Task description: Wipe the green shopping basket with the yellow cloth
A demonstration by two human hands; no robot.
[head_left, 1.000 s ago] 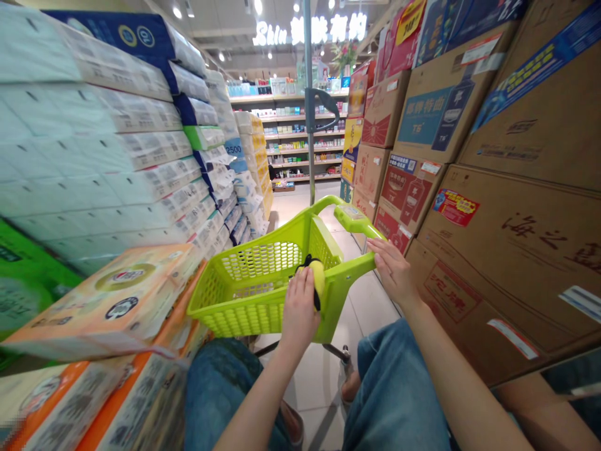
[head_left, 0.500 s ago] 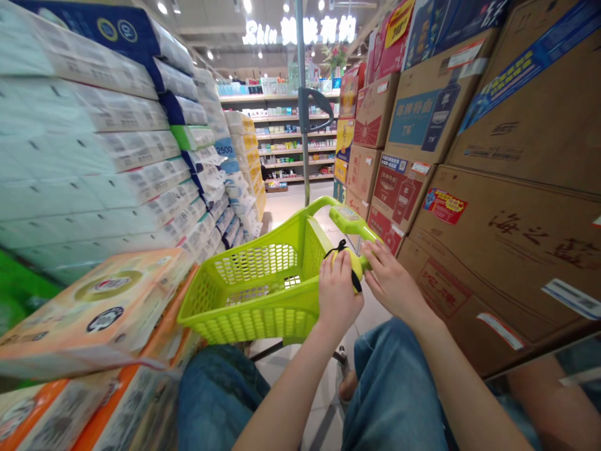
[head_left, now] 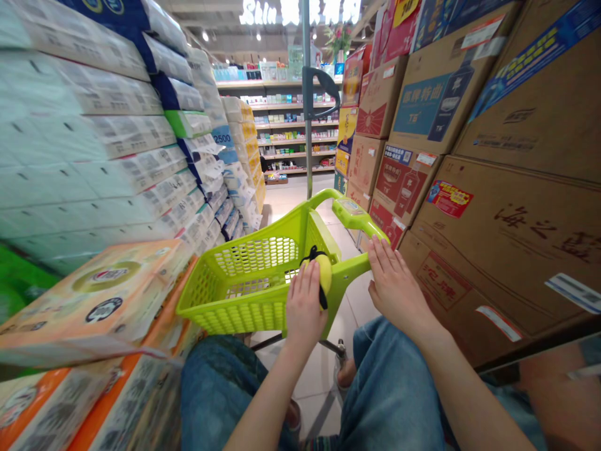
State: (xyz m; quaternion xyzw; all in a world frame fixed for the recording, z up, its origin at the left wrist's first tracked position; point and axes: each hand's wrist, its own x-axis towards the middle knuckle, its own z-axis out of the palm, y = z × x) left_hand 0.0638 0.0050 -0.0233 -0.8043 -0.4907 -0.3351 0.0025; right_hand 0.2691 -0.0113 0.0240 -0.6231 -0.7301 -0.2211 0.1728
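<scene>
A lime green shopping cart (head_left: 248, 282) stands in the aisle right in front of my knees. My left hand (head_left: 304, 307) is closed round a small yellow object with a black strap (head_left: 323, 274), held against the cart's rear rim. My right hand (head_left: 397, 285) lies on the cart's green handle bar (head_left: 353, 216) with its fingers stretched out flat. The basket's floor shows through the mesh, and I see nothing in it. My legs in blue jeans fill the bottom of the view.
Stacked packs of tissue paper (head_left: 107, 150) wall the left side, with orange packs (head_left: 94, 300) jutting out low down. Brown cardboard boxes (head_left: 511, 232) are piled high on the right. A grey pole (head_left: 307, 106) stands ahead, with store shelves (head_left: 291, 131) at the aisle's far end.
Half a second ago my left hand held the yellow object up by the handle near my right hand; it has since dropped back to the basket's rear rim.
</scene>
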